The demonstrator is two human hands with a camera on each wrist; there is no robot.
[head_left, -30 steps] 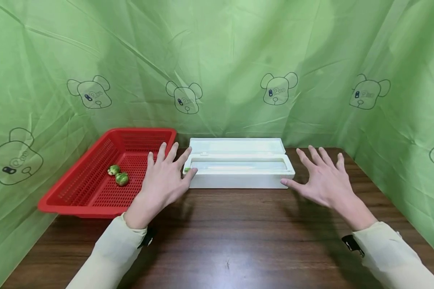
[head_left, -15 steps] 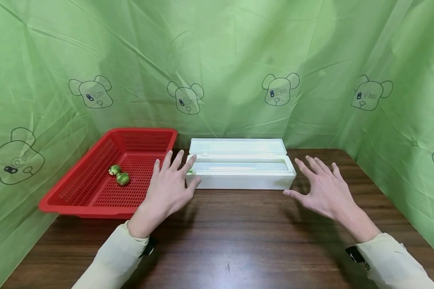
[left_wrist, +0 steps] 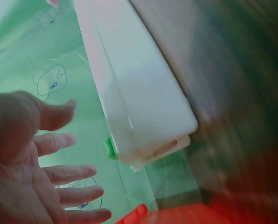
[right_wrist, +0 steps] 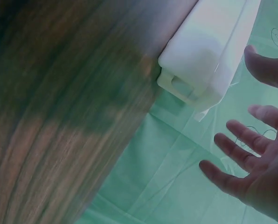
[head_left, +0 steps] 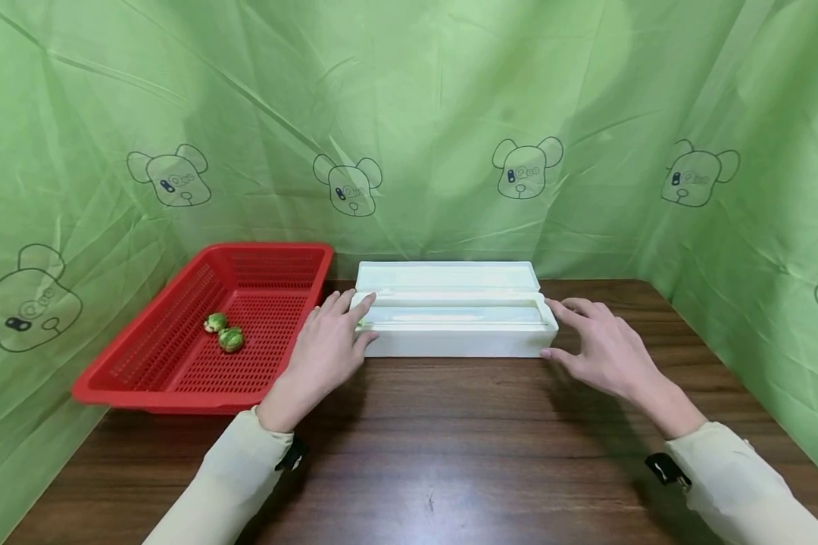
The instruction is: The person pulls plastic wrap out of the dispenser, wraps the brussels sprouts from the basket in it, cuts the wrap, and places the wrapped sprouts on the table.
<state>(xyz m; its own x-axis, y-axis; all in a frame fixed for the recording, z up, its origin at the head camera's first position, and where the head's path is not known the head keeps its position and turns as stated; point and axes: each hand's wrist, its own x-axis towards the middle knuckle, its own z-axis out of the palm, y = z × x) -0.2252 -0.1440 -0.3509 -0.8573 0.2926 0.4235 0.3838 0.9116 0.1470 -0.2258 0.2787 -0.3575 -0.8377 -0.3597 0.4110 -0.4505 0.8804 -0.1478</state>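
A long white cling film dispenser [head_left: 457, 341] stands on the table with its lid [head_left: 448, 275] raised at the back. Something pale and glossy lies in its trough. At its left end, a small green tab [left_wrist: 110, 148] shows in the left wrist view. My left hand [head_left: 327, 341] is over that end, thumb and fingers spread and holding nothing. By the right end is my right hand [head_left: 607, 344], its fingers slightly bent and its thumb near the front corner. Both wrist views show the hands apart from the dispenser; from the head view, contact is hard to judge.
To the left, a red perforated basket [head_left: 163, 397] holds two small green Brussels sprouts [head_left: 231, 339], its right side close to my left forearm. A green curtain [head_left: 436, 113] with bear drawings surrounds the brown wooden table [head_left: 463, 439] at the back and sides.
Both hands have come closer to the dispenser's ends, the left moving right and the right moving slightly left. Their fingers are less spread. The dispenser and basket have stayed in place.
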